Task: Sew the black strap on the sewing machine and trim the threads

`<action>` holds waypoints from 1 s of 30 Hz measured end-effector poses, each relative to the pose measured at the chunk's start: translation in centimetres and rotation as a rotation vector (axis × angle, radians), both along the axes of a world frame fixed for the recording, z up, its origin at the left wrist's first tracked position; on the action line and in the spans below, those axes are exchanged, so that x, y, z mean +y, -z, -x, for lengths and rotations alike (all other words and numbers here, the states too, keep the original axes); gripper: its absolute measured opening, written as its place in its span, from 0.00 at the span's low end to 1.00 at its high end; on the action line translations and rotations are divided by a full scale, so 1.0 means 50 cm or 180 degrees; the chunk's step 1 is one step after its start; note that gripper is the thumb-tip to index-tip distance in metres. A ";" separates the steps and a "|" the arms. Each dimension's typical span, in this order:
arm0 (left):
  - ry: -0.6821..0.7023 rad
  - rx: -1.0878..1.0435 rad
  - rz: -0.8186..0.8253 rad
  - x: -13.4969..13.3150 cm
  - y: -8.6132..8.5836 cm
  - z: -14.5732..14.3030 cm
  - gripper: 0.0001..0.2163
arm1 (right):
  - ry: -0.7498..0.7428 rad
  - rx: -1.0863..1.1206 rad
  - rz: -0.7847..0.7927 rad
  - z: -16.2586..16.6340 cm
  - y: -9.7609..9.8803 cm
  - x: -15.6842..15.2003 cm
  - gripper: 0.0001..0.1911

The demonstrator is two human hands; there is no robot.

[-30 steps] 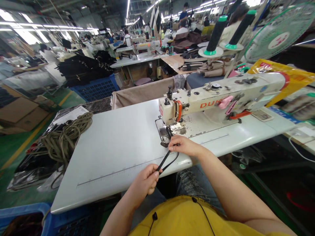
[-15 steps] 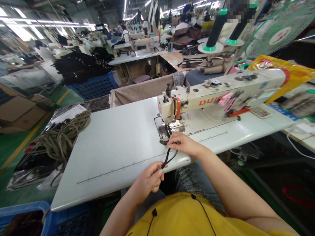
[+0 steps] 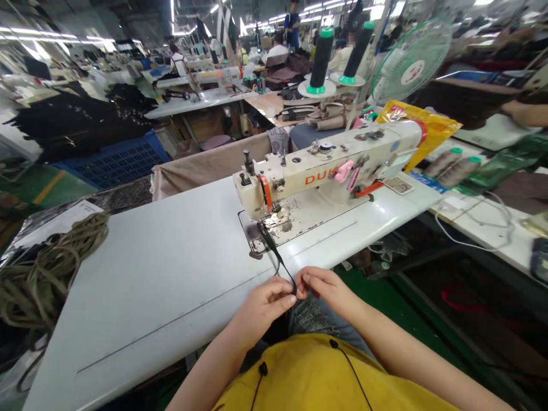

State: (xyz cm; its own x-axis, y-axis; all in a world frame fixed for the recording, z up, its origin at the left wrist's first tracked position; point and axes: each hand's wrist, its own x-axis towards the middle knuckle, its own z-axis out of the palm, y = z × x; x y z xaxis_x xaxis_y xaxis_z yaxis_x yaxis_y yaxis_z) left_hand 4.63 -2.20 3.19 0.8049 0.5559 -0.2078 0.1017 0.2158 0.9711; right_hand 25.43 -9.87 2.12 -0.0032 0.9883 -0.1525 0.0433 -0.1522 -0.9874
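Observation:
A narrow black strap (image 3: 276, 251) runs from under the presser foot of the sewing machine (image 3: 295, 180) down to the table's front edge. My left hand (image 3: 269, 299) pinches its near, looped end between thumb and fingers. Right beside it, my right hand (image 3: 321, 285) is closed at the same end, its fingertips pressed together against the strap. Part of the strap is hidden behind the fingers. Both hands sit over the front edge of the white table (image 3: 171, 268), close to my lap.
A heap of olive cords (image 3: 55, 268) lies left of the table. Two black thread cones (image 3: 321, 63) and a green fan (image 3: 413, 60) stand behind the machine. A blue crate (image 3: 115, 162) holds dark fabric at back left. Another person's hand (image 3: 526, 113) shows at the right edge.
My right hand has moved from near the presser foot down toward my left hand at the strap's near end. The strap is now stretched out longer. The view has turned to the right.

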 end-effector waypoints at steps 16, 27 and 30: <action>-0.1570 -0.0269 0.1111 0.048 -0.006 -0.084 0.21 | -0.0458 0.1045 0.0835 -0.027 0.052 -0.089 0.26; -0.1601 0.0230 0.0281 0.096 0.032 -0.097 0.24 | -0.0155 0.0967 0.0869 -0.052 0.079 -0.093 0.28; -0.1583 0.0224 0.0314 0.098 0.036 -0.097 0.23 | -0.0105 0.0867 0.0830 -0.068 0.085 -0.097 0.28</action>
